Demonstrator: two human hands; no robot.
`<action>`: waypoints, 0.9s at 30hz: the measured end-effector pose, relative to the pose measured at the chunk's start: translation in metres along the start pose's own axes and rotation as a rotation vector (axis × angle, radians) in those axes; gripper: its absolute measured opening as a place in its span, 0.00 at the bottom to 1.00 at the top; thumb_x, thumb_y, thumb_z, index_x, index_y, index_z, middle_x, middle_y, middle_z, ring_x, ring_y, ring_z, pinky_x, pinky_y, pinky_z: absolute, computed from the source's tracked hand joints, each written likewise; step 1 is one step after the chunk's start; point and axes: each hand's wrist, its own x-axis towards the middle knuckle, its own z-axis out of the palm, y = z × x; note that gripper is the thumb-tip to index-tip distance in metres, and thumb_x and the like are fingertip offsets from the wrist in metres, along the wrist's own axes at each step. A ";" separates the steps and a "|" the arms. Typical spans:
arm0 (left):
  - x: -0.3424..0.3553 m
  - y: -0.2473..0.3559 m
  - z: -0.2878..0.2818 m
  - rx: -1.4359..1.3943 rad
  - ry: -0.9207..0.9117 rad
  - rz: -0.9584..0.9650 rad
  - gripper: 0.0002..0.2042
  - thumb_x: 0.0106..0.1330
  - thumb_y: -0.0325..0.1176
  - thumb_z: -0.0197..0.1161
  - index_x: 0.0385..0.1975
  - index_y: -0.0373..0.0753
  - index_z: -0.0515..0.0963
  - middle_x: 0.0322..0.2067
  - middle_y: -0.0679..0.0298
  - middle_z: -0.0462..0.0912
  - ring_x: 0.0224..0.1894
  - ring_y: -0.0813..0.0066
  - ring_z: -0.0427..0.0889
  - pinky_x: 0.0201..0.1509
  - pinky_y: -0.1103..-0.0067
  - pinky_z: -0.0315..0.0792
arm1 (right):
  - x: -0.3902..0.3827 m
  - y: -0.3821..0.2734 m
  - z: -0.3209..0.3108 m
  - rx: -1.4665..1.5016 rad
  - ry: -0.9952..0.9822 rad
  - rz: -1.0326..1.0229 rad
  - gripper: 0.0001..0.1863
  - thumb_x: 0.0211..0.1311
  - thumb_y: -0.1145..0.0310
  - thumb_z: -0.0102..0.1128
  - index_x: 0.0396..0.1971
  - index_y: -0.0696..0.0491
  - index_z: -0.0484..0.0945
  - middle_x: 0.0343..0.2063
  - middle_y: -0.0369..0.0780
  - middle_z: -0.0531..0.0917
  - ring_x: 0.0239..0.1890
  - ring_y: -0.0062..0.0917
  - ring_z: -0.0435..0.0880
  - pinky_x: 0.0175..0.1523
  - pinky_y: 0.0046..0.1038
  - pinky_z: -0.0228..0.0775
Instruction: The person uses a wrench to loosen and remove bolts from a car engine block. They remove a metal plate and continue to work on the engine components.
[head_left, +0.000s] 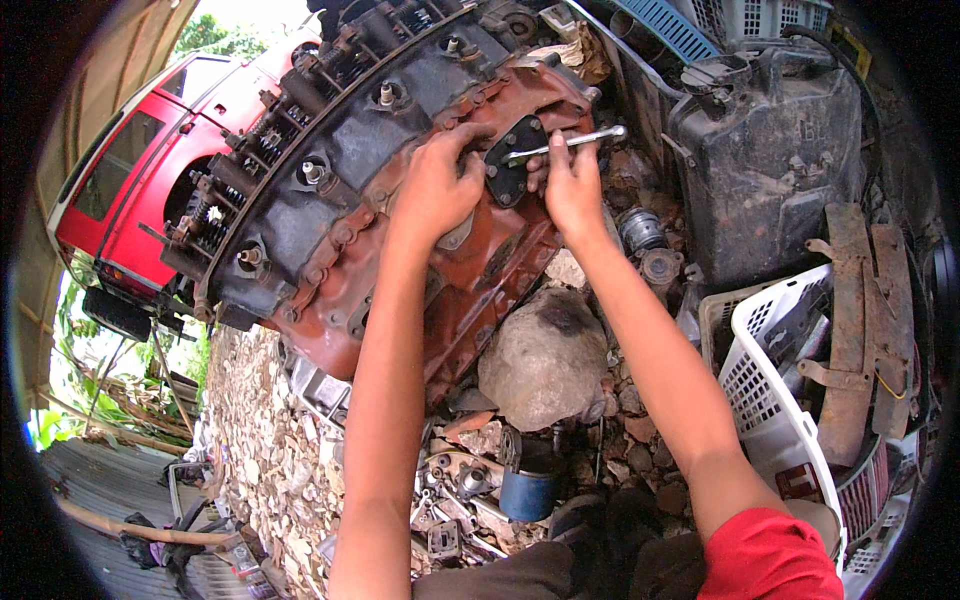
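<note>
A large engine with a reddish-brown block (pixel 400 290) and dark cylinder head (pixel 350 135) lies tilted in front of me. A black cover plate (pixel 506 182) with bolts along its edge sits on the block's side. My right hand (pixel 577 195) grips a silver wrench (pixel 605 133) between thumb and fingers. The wrench's left end lies over the plate; its other end sticks out past my hand to the right. My left hand (pixel 440 180) rests on the block just left of the plate, thumb and fingers apart, with nothing visible in it. Its fingertips are close to the plate's edge.
A large stone (pixel 545 360) sits beneath the block's near side. Small metal parts and a blue cup-like container (pixel 530 495) lie on the gravel (pixel 265 430). To the right stand a black jerrycan (pixel 770 150) and a white plastic basket (pixel 755 390). A red vehicle (pixel 140 185) stands at the left.
</note>
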 end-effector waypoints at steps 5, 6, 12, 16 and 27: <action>-0.001 0.000 0.000 -0.032 0.008 -0.014 0.16 0.60 0.27 0.56 0.48 0.34 0.79 0.46 0.49 0.82 0.51 0.52 0.81 0.58 0.67 0.71 | 0.001 0.008 -0.002 0.349 0.013 0.697 0.14 0.76 0.59 0.42 0.42 0.56 0.68 0.25 0.39 0.81 0.23 0.22 0.79 0.28 0.26 0.73; -0.002 -0.003 0.000 -0.028 0.014 -0.001 0.16 0.60 0.27 0.56 0.48 0.35 0.79 0.46 0.49 0.82 0.51 0.52 0.81 0.58 0.67 0.71 | -0.002 0.009 0.001 0.345 0.030 0.724 0.15 0.76 0.59 0.42 0.42 0.57 0.69 0.24 0.39 0.81 0.24 0.23 0.80 0.28 0.27 0.73; -0.001 0.002 -0.001 -0.004 -0.005 -0.003 0.16 0.60 0.26 0.55 0.48 0.34 0.78 0.46 0.48 0.82 0.51 0.53 0.81 0.58 0.68 0.71 | -0.002 0.011 -0.005 -0.354 -0.021 -0.291 0.18 0.74 0.55 0.45 0.39 0.57 0.73 0.23 0.44 0.81 0.22 0.28 0.81 0.30 0.32 0.71; -0.001 0.000 -0.001 -0.012 0.022 -0.017 0.16 0.61 0.25 0.53 0.48 0.34 0.78 0.45 0.47 0.82 0.50 0.53 0.81 0.57 0.68 0.71 | -0.001 0.005 -0.003 -0.389 -0.025 0.124 0.23 0.72 0.52 0.49 0.27 0.58 0.76 0.17 0.35 0.77 0.19 0.19 0.73 0.26 0.24 0.64; 0.000 -0.007 -0.004 -0.401 0.283 -0.138 0.19 0.59 0.17 0.46 0.51 0.29 0.72 0.38 0.53 0.85 0.42 0.71 0.83 0.48 0.77 0.76 | -0.019 0.003 0.027 -0.601 -0.014 -0.076 0.19 0.60 0.56 0.65 0.25 0.60 0.80 0.17 0.40 0.81 0.21 0.25 0.78 0.31 0.30 0.70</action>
